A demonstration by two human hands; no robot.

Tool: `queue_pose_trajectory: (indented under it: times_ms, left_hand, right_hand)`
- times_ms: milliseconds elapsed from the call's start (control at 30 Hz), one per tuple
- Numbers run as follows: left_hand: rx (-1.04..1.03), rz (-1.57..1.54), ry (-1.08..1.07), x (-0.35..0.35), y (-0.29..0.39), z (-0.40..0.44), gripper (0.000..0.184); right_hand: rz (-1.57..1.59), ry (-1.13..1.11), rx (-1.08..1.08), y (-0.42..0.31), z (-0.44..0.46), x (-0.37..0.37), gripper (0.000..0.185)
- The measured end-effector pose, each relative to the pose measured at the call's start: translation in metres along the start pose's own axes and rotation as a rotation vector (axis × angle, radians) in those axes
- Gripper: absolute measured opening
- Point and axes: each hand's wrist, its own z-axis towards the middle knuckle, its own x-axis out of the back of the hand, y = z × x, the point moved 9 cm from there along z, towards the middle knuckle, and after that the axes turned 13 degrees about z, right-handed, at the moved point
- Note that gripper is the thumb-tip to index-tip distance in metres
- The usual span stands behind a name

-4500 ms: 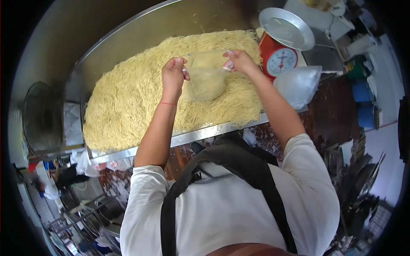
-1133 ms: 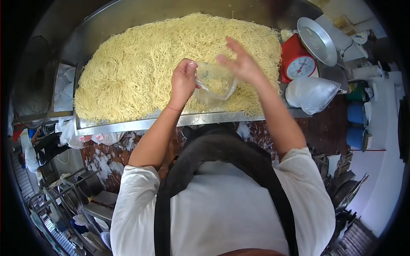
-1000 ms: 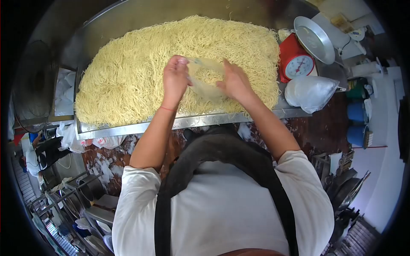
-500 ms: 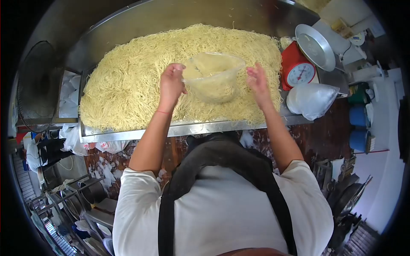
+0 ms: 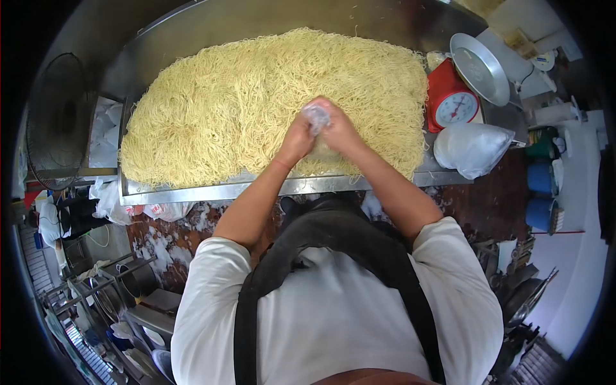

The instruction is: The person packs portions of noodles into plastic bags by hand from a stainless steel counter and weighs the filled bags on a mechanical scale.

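A wide mound of pale yellow noodles (image 5: 205,115) fills the metal tray in front of me. Over its near middle, my left hand (image 5: 299,136) and my right hand (image 5: 337,128) are close together, both closed around the gathered mouth of a clear plastic bag (image 5: 316,119). The bunched plastic sticks up between my fingers. Most of the bag's body hangs below and is hidden by my hands and forearms.
The metal tray's front edge (image 5: 256,185) runs across before me. To the right stand a red scale (image 5: 453,102) with a metal pan (image 5: 477,67) and a filled plastic bag (image 5: 473,149). At the left are a fan (image 5: 58,122) and a person (image 5: 54,221).
My hands have come together from either side of the open bag. Its wide mouth is now gathered and gripped between them.
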Motion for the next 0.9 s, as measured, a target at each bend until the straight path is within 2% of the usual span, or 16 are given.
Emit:
queue_pose_trajectory:
  times_ms: [100,133,233,267,367,467,567,600,667,700,767,800,833,867,900]
  left_hand:
    - [0.389,-0.466,0.152,0.013,-0.006,0.004,0.020]
    - [0.468,-0.822,0.245,-0.009,-0.041,0.006,0.015]
    - [0.710,-1.045,0.354,-0.038,-0.054,0.010,0.013]
    - [0.729,-1.041,0.302,-0.052,-0.062,0.011,0.011]
    - [0.787,-0.933,0.132,-0.072,-0.082,0.011,0.018]
    - [0.625,-1.147,0.092,-0.043,-0.036,0.007,0.022]
    - [0.626,-0.751,0.478,0.035,-0.015,-0.060,0.028]
    - [0.812,-0.736,0.389,0.023,-0.020,-0.080,0.031]
    - [1.190,-0.699,0.199,-0.009,-0.040,-0.131,0.037]
    - [1.076,-0.703,0.183,-0.013,-0.055,-0.112,0.042]
    - [0.836,-0.708,0.149,-0.010,-0.090,-0.045,0.053]
    - [0.672,-0.878,0.087,0.010,-0.060,-0.022,0.056]
    - [0.494,-1.037,0.025,0.043,-0.017,0.002,0.058]
    - [0.549,-0.826,0.047,0.062,-0.011,0.001,0.055]
    - [0.559,-0.865,0.020,0.060,0.014,-0.006,0.054]
  right_hand:
    - [-0.391,0.161,0.209,-0.026,-0.025,0.035,0.081]
    - [-0.488,0.086,0.161,0.016,-0.033,0.038,0.097]
    - [-0.890,0.119,0.032,0.055,-0.048,0.002,0.096]
    - [-0.864,0.118,-0.037,0.063,-0.047,0.002,0.085]
    - [-0.819,0.122,0.066,0.088,-0.050,0.000,0.066]
    - [-0.539,0.109,-0.181,0.082,-0.040,0.007,0.041]
    - [0.361,0.310,-0.198,0.119,-0.036,0.027,0.022]
    - [0.641,0.329,-0.321,0.128,-0.042,0.024,0.021]
    - [0.699,0.396,-0.456,0.128,-0.049,0.011,0.018]
    - [0.724,0.425,-0.529,0.122,-0.053,0.000,0.016]
    - [0.209,0.236,-0.119,0.031,-0.032,-0.022,0.016]
    - [-0.053,0.131,0.079,-0.019,-0.029,-0.036,0.016]
    - [-0.248,0.087,0.141,-0.056,-0.025,-0.038,0.017]
    - [-0.446,0.050,0.213,-0.094,-0.018,-0.036,0.018]
    - [-0.640,0.019,0.276,-0.123,-0.016,-0.036,0.020]
